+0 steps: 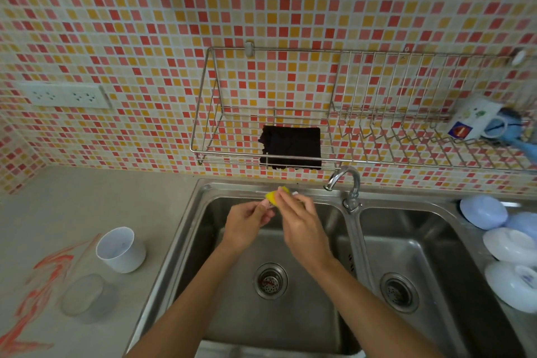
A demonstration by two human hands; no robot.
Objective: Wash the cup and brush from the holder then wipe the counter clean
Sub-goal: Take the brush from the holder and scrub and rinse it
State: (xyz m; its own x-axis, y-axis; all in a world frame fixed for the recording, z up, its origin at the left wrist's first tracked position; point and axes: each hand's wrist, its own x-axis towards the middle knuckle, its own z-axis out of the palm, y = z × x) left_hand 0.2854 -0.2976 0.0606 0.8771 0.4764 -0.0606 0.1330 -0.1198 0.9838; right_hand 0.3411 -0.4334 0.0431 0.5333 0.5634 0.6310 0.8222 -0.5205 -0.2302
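Observation:
Over the back of the left sink basin [232, 314], my left hand [248, 222] and my right hand [299, 221] meet on a small yellow sponge [273, 197]. Fingers of both hands pinch it, and most of it is hidden by them. A white printed mug [472, 119] lies on its side at the far right of the wire wall rack [203, 136], with a blue brush [515, 132] against it. A plain white cup [120, 250] stands upright on the grey counter [87, 197], left of the sink.
Orange smears [43, 279] mark the counter at left, beside a clear glass container [82, 295]. A black cloth [292, 145] hangs in the rack. The faucet [345, 180] sits between the two basins. White and pale-blue bowls [483, 211] lie upside down at right. A wall socket [64, 95] is upper left.

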